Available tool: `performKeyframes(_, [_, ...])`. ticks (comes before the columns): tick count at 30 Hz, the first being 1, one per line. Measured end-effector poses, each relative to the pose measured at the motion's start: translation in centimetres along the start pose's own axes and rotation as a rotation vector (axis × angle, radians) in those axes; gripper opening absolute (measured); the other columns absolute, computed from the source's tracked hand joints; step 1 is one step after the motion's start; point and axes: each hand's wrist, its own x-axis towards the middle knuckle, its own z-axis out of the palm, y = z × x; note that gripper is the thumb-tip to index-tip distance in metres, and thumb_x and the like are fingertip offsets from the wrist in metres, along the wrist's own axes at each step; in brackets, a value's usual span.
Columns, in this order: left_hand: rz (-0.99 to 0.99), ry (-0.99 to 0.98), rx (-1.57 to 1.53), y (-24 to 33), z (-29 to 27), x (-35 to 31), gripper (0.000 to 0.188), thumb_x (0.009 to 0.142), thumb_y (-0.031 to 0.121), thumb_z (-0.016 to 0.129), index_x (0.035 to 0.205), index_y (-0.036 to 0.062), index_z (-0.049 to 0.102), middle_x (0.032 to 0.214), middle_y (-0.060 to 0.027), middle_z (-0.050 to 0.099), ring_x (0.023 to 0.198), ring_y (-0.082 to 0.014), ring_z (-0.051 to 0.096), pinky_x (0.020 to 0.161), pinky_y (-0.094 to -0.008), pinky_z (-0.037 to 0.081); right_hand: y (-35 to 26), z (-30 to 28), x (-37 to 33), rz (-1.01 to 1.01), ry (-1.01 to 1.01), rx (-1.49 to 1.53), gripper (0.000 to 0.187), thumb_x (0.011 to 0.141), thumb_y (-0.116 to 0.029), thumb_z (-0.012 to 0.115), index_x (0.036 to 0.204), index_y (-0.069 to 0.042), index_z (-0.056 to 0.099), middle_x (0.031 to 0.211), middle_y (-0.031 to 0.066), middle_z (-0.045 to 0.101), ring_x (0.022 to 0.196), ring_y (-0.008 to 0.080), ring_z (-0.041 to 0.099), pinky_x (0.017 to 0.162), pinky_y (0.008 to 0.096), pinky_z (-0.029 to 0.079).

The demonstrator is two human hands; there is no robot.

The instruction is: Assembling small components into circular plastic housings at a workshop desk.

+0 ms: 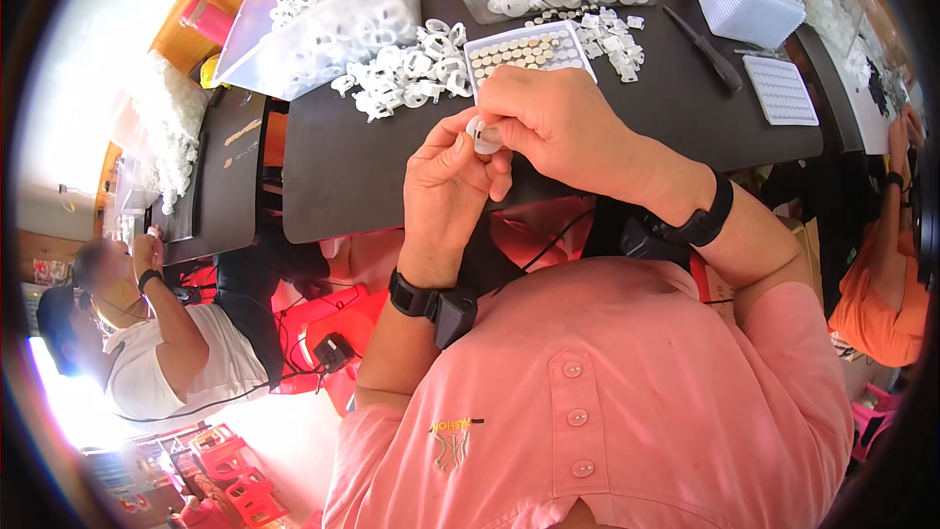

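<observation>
Pinched between the thumb and fingers of my left hand (450, 171) is a small round white plastic piece (484, 136) with a dark slot in it. My right hand (553, 122) bends over it from the right, its thumb and forefinger closed against the piece's upper edge. Whether the right fingers hold a second small part is hidden. Just beyond my hands lies a white tray (578, 49) with rows of small round cream discs (524, 54). A heap of white plastic pieces (416, 73) sits left of the tray, and small square white parts (614, 44) lie to its right.
Two translucent bins (392, 39) (480, 5) of white pieces stand at the back of the dark table (343, 171). On the right are a dark pointed tool (707, 51), a white grid tray (780, 91) and stacked trays (749, 0). Co-workers sit left (176, 353) and right (881, 274).
</observation>
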Motion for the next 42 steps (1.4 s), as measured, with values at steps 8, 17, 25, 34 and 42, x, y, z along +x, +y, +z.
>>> performKeyframes(8, [0.004, 0.013, -0.086, 0.1, 0.4, 0.1, 0.034, 0.099, 0.017, 0.062, 0.123, -0.0064, 0.058, 0.098, -0.0154, 0.065, 0.079, -0.0243, 0.065, 0.055, -0.0341, 0.049, -0.1, -0.2, 0.5, -0.106, -0.031, -0.143, 0.015, 0.080, -0.017, 0.071, 0.085, -0.007, 0.061, 0.082, 0.0079, 0.066, 0.074, 0.0319, 0.065, 0.059, 0.0424, 0.048])
performKeyframes(17, [0.028, -0.006, -0.012, -0.2, 0.0, 0.0, 0.031, 0.098, 0.022, 0.063, 0.120, -0.0010, 0.060, 0.099, -0.0158, 0.065, 0.076, -0.0261, 0.063, 0.052, -0.0326, 0.046, 0.4, -0.7, 0.8, 0.232, -0.149, 0.318, 0.011, 0.086, -0.003, 0.066, 0.092, -0.004, 0.057, 0.073, 0.0023, 0.060, 0.066, 0.0125, 0.057, 0.059, 0.0291, 0.045])
performKeyframes(25, [0.049, -0.017, 0.054, 0.0, 0.9, -0.1, 0.031, 0.099, 0.022, 0.063, 0.118, -0.0017, 0.062, 0.096, -0.0164, 0.065, 0.076, -0.0260, 0.063, 0.051, -0.0328, 0.046, 1.7, -0.8, 1.3, 0.556, -0.306, 0.803, 0.013, 0.090, -0.009, 0.069, 0.096, -0.004, 0.059, 0.074, 0.0007, 0.063, 0.062, 0.0079, 0.060, 0.057, 0.0231, 0.044])
performKeyframes(34, [0.011, 0.027, -0.045, 0.6, 1.2, -0.4, 0.034, 0.100, 0.019, 0.060, 0.127, -0.0026, 0.058, 0.104, -0.0203, 0.067, 0.079, -0.0249, 0.065, 0.056, -0.0328, 0.050, 0.1, -5.0, 6.0, 0.305, -0.019, 0.342, 0.006, 0.084, -0.011, 0.068, 0.087, -0.006, 0.067, 0.074, -0.0017, 0.060, 0.064, 0.0055, 0.055, 0.058, 0.0235, 0.045])
performKeyframes(42, [0.065, 0.225, 0.193, 1.9, 1.3, -1.0, 0.028, 0.099, 0.010, 0.057, 0.121, -0.0072, 0.061, 0.100, -0.0188, 0.068, 0.079, -0.0239, 0.066, 0.061, -0.0333, 0.052, 3.7, -8.9, 12.3, -0.081, 0.278, -0.698, 0.013, 0.081, -0.016, 0.066, 0.089, -0.006, 0.070, 0.089, 0.0141, 0.069, 0.084, 0.0320, 0.067, 0.072, 0.0435, 0.053])
